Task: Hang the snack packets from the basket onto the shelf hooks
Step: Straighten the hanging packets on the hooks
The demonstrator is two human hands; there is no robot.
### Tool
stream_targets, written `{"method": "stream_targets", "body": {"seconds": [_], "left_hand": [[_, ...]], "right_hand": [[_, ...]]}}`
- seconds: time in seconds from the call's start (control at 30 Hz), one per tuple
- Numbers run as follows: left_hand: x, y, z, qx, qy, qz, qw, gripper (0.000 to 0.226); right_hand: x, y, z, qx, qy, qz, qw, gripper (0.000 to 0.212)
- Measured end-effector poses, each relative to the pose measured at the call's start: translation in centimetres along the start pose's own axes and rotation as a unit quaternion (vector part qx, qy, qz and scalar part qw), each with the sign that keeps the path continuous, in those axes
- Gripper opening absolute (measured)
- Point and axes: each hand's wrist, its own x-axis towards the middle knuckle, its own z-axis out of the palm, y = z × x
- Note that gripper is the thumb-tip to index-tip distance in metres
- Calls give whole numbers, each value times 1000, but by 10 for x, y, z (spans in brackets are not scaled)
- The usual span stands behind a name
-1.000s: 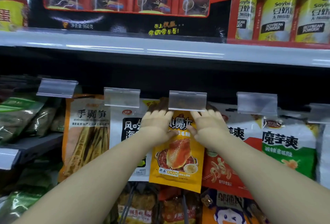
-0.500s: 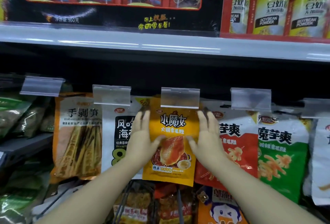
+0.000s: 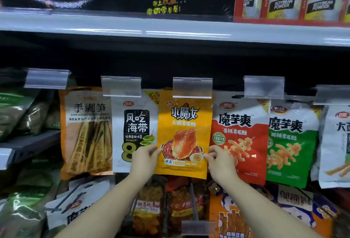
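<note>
Yellow packet (image 3: 184,135) hangs upright at twelve o'clock; left hand (image 3: 144,159) pinches its nine o'clock edge, right hand (image 3: 220,161) its three o'clock edge, equally near

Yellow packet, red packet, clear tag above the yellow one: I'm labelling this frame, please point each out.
yellow packet (image 3: 184,124), head view, upper front.
red packet (image 3: 240,143), head view, front centre.
clear tag (image 3: 192,88), head view, its middle.

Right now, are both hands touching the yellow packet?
Touching. The head view shows the left hand pinching the yellow packet at its left edge, the right hand at its right edge.
</note>
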Motion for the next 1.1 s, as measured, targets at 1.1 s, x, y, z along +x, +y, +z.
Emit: {"method": "stream_targets", "body": {"seconds": [1.1], "left_hand": [[-42, 89, 116, 517, -88, 301, 797, 46]], "right_hand": [[16, 70, -136, -13, -44, -27, 999, 58]]}}
